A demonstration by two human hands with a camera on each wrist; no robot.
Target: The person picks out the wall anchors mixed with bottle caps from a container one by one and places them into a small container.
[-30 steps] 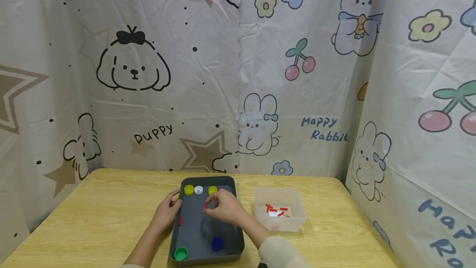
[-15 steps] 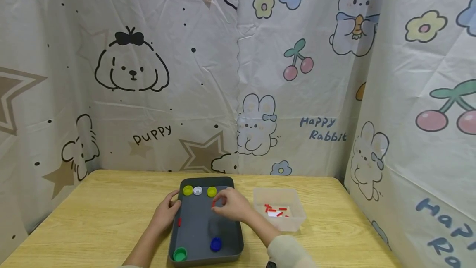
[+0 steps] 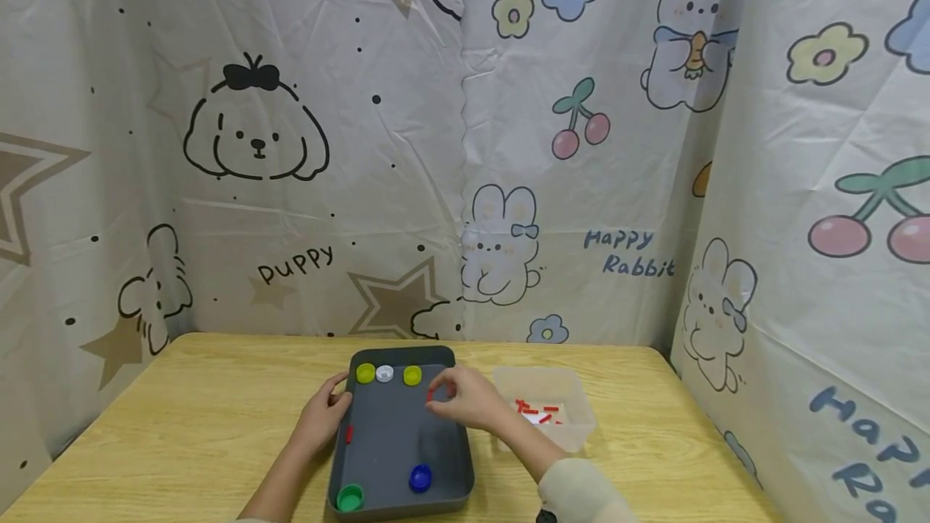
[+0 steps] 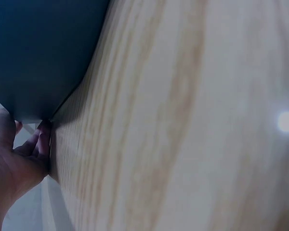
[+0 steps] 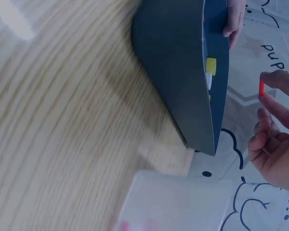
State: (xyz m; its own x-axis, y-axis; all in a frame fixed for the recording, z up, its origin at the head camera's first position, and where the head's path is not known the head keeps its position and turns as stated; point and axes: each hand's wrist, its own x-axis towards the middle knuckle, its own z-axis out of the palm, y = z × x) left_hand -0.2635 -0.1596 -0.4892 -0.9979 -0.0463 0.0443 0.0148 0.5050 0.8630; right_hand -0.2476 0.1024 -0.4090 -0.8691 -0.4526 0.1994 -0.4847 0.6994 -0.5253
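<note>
My right hand (image 3: 468,399) pinches a small red stick (image 5: 261,87) upright between thumb and index finger, above the right side of a dark grey tray (image 3: 392,450). The other fingers curl loosely in the right wrist view. My left hand (image 3: 320,418) holds the tray's left wall, the thumb at the rim and the fingers outside. Along the tray's far end stand a yellow cap (image 3: 366,374), a white cap (image 3: 384,374) and another yellow cap (image 3: 412,375). A green cap (image 3: 350,497) sits in the near left corner, a blue cap (image 3: 421,478) near right. Another red stick (image 3: 349,434) lies by the left wall.
Right of the tray stands a translucent plastic box (image 3: 574,426) with several red sticks and a white piece inside; my right forearm passes in front of its left side. The wooden table (image 3: 240,394) ends at a printed curtain (image 3: 407,184) behind.
My right hand has moved right across the tray, toward the box, with the red stick still pinched. The left hand stays at the tray's wall.
</note>
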